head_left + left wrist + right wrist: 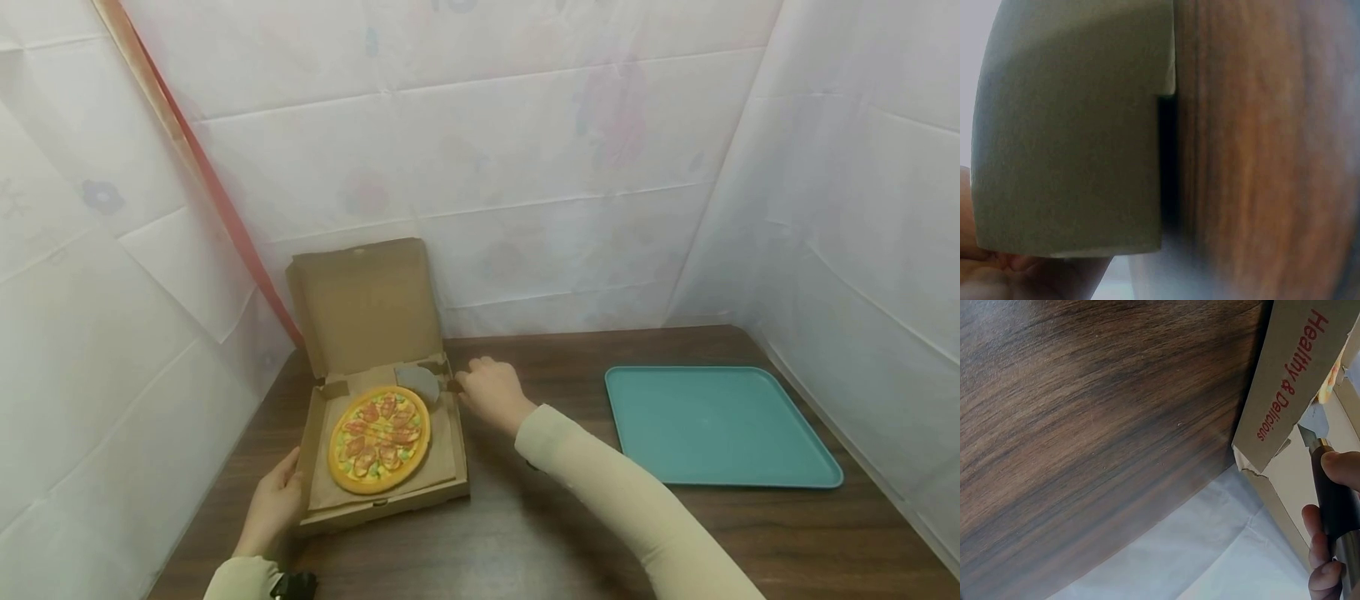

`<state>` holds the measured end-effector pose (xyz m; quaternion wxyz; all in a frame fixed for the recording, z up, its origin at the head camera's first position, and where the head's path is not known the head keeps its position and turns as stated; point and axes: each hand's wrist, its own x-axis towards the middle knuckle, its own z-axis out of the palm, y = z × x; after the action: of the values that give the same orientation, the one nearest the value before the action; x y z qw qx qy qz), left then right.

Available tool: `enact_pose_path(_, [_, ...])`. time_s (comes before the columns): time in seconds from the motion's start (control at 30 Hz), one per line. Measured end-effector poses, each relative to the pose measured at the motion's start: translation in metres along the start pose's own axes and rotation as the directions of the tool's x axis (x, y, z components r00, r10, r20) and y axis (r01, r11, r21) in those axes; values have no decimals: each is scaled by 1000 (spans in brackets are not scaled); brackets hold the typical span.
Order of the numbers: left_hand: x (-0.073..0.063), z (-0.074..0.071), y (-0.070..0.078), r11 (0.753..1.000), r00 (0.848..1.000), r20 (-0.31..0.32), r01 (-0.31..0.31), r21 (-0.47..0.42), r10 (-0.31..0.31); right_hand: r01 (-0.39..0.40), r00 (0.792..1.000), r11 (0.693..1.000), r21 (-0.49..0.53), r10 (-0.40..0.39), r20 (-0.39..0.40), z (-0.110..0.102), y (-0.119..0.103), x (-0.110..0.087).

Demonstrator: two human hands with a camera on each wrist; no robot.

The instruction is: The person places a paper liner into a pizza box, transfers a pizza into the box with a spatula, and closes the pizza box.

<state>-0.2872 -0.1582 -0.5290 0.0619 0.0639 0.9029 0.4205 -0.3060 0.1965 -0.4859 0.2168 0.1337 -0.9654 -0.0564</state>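
Note:
An opened cardboard pizza box stands on the left of the table with its lid raised. Inside lies a whole pizza on brown paper. My right hand, at the box's far right corner, grips the black handle of a pizza server; its flat metal blade reaches over the side wall, at the pizza's upper edge. With my left hand I hold the box's left wall near its front corner. Cardboard hides part of that hand in the left wrist view.
A teal tray lies at the right of the wooden table. White patterned sheets hang at the back and both sides, with a red strip at the back left. The raised lid stands close to the back sheet.

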Motion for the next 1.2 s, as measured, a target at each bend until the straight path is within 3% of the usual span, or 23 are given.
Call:
enact_pose_path(0.57, [2, -2, -3, 1000, 1000, 24, 11, 1, -11, -24, 999, 1000, -1, 24, -44, 3, 4, 0])
enact_pose_path(0.83, [4, -1, -1, 1000, 1000, 13, 2, 20, -3, -113, 993, 990, 84, 111, 35, -9, 14, -2])
enact_pose_path(1.2, [5, -1, 1, 1000, 999, 35, 3, -5, -3, -231, 970, 934, 274, 200, 136, -18, 40, -21])
